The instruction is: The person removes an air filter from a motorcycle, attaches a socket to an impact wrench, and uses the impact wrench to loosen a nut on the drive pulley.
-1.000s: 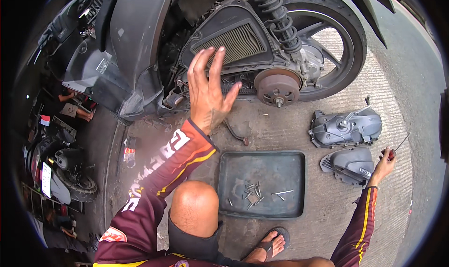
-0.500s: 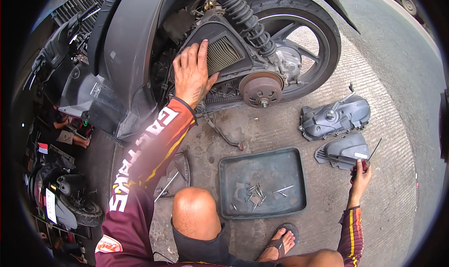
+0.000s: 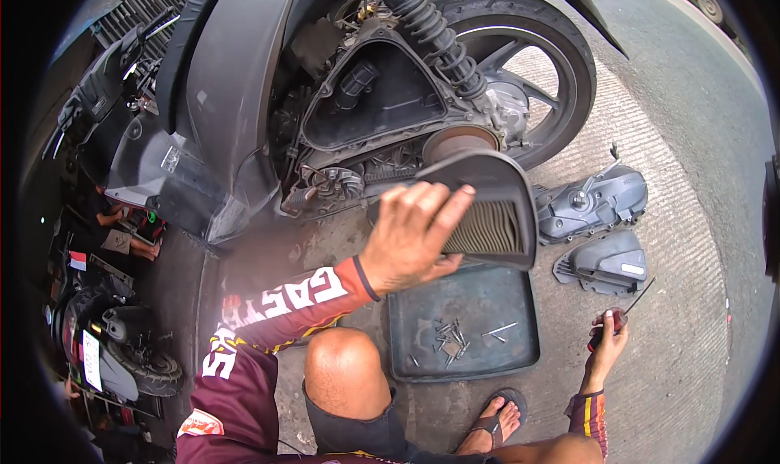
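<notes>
My left hand [image 3: 410,236] grips a black-framed pleated air filter [image 3: 487,224] in front of the rear pulley [image 3: 455,143]. Above it, the triangular airbox [image 3: 394,98] on the scooter's side is open, showing its dark interior and a tube. My right hand [image 3: 605,346] is closed on a screwdriver [image 3: 617,322] with a red and black handle, shaft pointing up and right. A grey tray [image 3: 398,330] holding several bolts [image 3: 455,342] lies below the filter. Two detached grey covers [image 3: 589,204] [image 3: 601,269] lie on the ground to the right of it.
The scooter's body [image 3: 227,74] and rear wheel [image 3: 569,74] fill the top. At left are another parked scooter [image 3: 114,350] and a seated person [image 3: 118,236]. Concrete ground [image 3: 666,326] meets asphalt at right, where a vehicle's wheel [image 3: 708,5] shows at the far edge.
My left hand has taken the filter out of the airbox and moved it down and to the right. My right hand with the screwdriver has moved lower and slightly left.
</notes>
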Action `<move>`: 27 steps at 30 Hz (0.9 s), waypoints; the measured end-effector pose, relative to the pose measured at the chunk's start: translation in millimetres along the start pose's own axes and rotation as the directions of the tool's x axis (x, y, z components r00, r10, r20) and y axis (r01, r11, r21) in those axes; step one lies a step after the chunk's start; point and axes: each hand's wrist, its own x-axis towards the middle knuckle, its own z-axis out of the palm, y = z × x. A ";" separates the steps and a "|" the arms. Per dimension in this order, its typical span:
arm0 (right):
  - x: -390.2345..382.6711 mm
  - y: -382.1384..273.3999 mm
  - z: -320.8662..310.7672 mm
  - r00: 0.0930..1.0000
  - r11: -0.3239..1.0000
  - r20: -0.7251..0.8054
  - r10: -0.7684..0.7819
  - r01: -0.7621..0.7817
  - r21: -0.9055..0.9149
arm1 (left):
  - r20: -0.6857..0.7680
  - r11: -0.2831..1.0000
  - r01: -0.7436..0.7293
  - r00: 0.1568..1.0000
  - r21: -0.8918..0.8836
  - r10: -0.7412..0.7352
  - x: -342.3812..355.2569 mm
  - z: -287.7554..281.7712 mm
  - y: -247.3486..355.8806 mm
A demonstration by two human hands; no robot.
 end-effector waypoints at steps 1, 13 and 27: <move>-4.1 0.9 0.5 0.995 1.000 0.099 0.026 -0.027 0.010 | 0.097 0.995 -0.058 0.993 -0.087 0.066 0.6 7.7 13.6; -27.0 -67.7 57.5 0.949 0.967 0.306 0.077 0.004 -0.256 | 0.080 0.891 -0.300 0.935 -0.341 0.345 -2.2 116.9 84.1; 202.6 -56.5 4.4 0.945 0.709 0.223 -0.239 0.327 -0.625 | 0.789 0.517 0.597 0.434 -0.613 0.435 -52.2 143.8 41.6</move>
